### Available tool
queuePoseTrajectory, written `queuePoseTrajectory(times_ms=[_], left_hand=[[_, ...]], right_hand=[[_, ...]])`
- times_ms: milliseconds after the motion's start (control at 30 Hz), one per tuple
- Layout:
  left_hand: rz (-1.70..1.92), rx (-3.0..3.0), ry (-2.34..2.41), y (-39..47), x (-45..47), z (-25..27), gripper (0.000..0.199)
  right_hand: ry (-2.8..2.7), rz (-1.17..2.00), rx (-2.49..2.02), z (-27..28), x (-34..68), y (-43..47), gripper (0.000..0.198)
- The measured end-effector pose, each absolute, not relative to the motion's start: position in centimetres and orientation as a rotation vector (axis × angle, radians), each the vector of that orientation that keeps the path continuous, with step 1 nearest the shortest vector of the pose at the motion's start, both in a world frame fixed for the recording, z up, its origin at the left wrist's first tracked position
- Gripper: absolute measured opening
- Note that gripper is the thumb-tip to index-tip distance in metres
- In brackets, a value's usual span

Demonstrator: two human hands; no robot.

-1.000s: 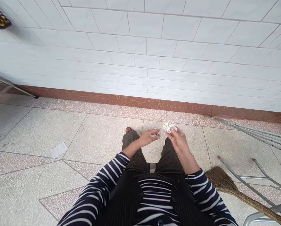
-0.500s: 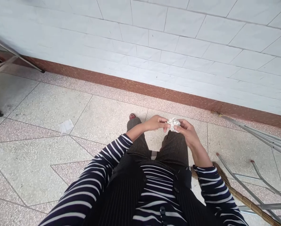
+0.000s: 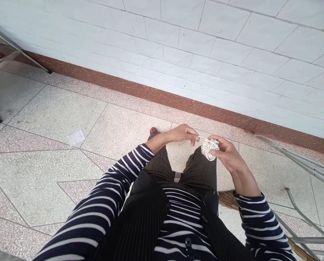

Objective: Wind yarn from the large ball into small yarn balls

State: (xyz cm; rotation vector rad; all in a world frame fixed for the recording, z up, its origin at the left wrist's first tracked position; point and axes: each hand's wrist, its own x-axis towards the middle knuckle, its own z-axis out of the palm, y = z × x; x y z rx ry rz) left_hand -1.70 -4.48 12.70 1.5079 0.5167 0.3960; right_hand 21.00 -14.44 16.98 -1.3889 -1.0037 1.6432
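Note:
A small bundle of white cord (image 3: 209,149), wound into a ball, is held above my right knee. My right hand (image 3: 227,152) grips it from the right, thumb in front and fingers behind. On its left side, my left hand (image 3: 186,134) pinches a short length of the same cord between thumb and fingers. That length runs taut from the fingertips to the top of the bundle. The fingers of the right hand are partly hidden behind the cord.
A white tiled wall (image 3: 178,47) with a red-brown skirting (image 3: 140,92) stands in front. Metal crutches (image 3: 295,156) lean at the right, with a metal frame (image 3: 295,204) and a straw broom (image 3: 228,199) nearby. A white paper (image 3: 76,138) lies on the floor; metal legs (image 3: 23,52) stand left.
My right hand has moved right with the cord bundle, away from my left hand. A stretch of cord now shows between the left fingertips and the bundle.

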Motion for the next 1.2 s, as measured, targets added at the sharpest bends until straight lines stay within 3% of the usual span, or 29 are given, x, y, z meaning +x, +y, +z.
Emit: queuePoseTrajectory(times_ms=[200,400,467,667,867,1100,1200], left_hand=[[0.54,1.531,0.711,-6.3,-0.5,9.7,0.038],[0.452,1.709,0.729,-10.9,1.3,8.1,0.036],[0.414,1.773,0.693,-11.6,0.7,8.5,0.037],[0.465,2.053,0.867,-8.3,-2.7,11.2,0.032],[0.473,2.139,0.888,-5.3,-2.9,10.0,0.032],[0.508,1.877,0.978,-7.4,-1.8,7.5,0.037],[0.416,1.773,0.864,-9.1,-1.1,8.0,0.036]], right_hand=[[-0.834,1.564,-1.296,18.0,19.6,-14.1,0.055],[-1.061,0.877,-1.459,15.4,18.2,-9.7,0.051],[-1.078,0.783,-1.571,13.4,18.1,-9.0,0.049],[-1.07,1.169,-1.575,9.2,17.4,-12.1,0.051],[-0.85,1.611,-1.368,10.7,16.6,-15.1,0.045],[-0.727,1.597,-1.258,14.2,18.9,-13.7,0.048],[-0.861,1.289,-1.338,13.9,19.3,-11.4,0.05]])
